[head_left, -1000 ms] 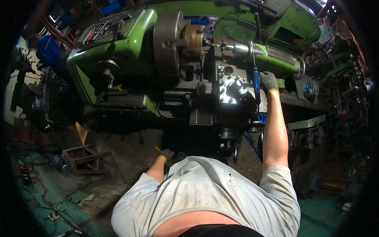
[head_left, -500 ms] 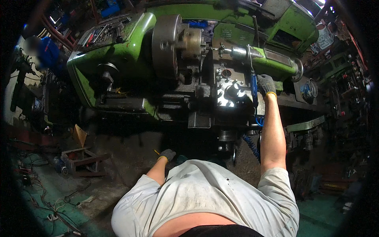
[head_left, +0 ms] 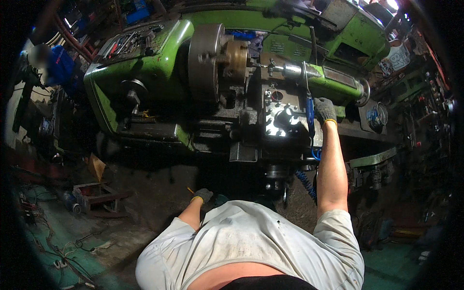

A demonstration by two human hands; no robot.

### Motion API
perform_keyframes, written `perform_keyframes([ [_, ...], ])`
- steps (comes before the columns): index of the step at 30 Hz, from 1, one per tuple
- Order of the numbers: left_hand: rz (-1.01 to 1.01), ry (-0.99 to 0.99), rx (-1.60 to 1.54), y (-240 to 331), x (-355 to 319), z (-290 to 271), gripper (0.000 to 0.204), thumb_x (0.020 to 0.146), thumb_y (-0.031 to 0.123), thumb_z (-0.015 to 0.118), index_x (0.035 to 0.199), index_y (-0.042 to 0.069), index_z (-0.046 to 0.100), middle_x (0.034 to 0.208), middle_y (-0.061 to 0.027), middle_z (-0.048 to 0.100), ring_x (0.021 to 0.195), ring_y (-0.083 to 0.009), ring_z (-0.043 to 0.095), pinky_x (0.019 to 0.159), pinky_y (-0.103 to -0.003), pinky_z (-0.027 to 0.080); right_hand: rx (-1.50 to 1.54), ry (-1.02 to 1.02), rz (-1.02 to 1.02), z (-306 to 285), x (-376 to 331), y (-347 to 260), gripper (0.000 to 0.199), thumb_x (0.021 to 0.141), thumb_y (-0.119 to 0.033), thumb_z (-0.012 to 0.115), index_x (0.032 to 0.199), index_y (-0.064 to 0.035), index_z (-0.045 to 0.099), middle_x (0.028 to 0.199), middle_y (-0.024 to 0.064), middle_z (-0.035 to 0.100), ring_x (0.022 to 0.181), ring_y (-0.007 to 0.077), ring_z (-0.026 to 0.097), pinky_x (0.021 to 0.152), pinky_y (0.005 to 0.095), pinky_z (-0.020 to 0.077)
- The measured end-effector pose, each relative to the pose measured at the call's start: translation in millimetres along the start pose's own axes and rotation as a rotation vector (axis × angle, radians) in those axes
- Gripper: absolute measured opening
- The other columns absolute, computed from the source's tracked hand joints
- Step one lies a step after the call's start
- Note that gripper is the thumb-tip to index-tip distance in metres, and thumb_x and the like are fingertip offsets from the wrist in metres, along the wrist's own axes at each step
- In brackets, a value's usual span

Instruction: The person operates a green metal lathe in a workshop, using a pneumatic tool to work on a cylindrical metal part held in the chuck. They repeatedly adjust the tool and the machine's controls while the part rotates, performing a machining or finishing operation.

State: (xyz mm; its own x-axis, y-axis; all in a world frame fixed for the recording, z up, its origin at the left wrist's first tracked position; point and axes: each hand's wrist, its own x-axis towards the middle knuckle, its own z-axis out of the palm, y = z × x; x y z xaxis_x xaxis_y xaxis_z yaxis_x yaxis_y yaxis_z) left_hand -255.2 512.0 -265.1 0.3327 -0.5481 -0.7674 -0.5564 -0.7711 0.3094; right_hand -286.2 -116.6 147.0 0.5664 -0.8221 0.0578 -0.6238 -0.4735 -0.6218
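Blue-handled tool [head_left: 309, 113] on lathe [head_left: 159, 72]: stiff, light; gloved right hand [head_left: 325, 110] curled around handle; left hand [head_left: 203, 195] low, fingers unclear.

Lathe body [head_left: 145, 82] glossy green paint; chuck [head_left: 205, 63] dull grey metal
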Motion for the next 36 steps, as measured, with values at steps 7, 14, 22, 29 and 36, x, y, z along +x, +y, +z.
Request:
perform_keyframes([
  [7,0.187,-0.037,0.262,24.0,-1.3,-14.4,0.047,0.102,0.041,0.042,0.121,0.011,0.072,0.13,-0.0208,0.067,0.117,-0.0422,0.065,0.103,-0.051,0.05,-0.212,0.052,-0.114,-5.6,-8.4,-1.3,0.046,0.092,-0.036,0.056,0.104,0.005,0.073,0.111,0.0336,0.068,0.107,0.0507,0.065,0.096,0.0532,0.0505],
  [14,-0.144,-0.002,-0.118,29.3,-7.5,-22.8,0.056,0.1,0.049,0.043,0.13,0.009,0.07,0.14,-0.0213,0.061,0.131,-0.0411,0.057,0.11,-0.05,0.044,-0.101,0.029,-0.014,-22.0,-30.1,-31.9,0.041,0.09,-0.035,0.059,0.105,0.0,0.074,0.105,0.0283,0.071,0.103,0.0475,0.068,0.09,0.0486,0.0523],
  [22,-0.195,0.041,-0.13,58.0,-39.2,-41.9,0.058,0.098,0.049,0.044,0.129,0.006,0.069,0.14,-0.0241,0.06,0.131,-0.041,0.058,0.109,-0.051,0.044,-0.276,-0.27,-0.187,-41.9,-39.2,-66.2,0.035,0.088,-0.018,0.056,0.116,-0.0096,0.075,0.122,0.0217,0.07,0.116,0.0403,0.066,0.101,0.0464,0.0512],
  [29,-0.204,0.008,-0.117,100.6,-20.9,-29.8,0.06,0.094,0.05,0.049,0.129,0.005,0.069,0.137,-0.0227,0.063,0.13,-0.0413,0.058,0.108,-0.049,0.045,-0.037,-0.251,-0.217,-40.2,-41.2,-52.3,0.033,0.081,-0.014,0.058,0.109,-0.0083,0.077,0.117,0.0195,0.072,0.115,0.0376,0.066,0.099,0.0458,0.0514],
  [36,-0.132,0.216,-0.225,151.3,-4.8,-23.7,0.058,0.099,0.05,0.047,0.128,0.005,0.068,0.141,-0.0221,0.06,0.132,-0.0407,0.055,0.11,-0.048,0.044,0.063,-0.31,-0.295,-29.4,-37.2,-46.3,0.034,0.081,-0.012,0.056,0.108,-0.0055,0.076,0.113,0.021,0.073,0.112,0.0373,0.068,0.1,0.0435,0.0514],
])
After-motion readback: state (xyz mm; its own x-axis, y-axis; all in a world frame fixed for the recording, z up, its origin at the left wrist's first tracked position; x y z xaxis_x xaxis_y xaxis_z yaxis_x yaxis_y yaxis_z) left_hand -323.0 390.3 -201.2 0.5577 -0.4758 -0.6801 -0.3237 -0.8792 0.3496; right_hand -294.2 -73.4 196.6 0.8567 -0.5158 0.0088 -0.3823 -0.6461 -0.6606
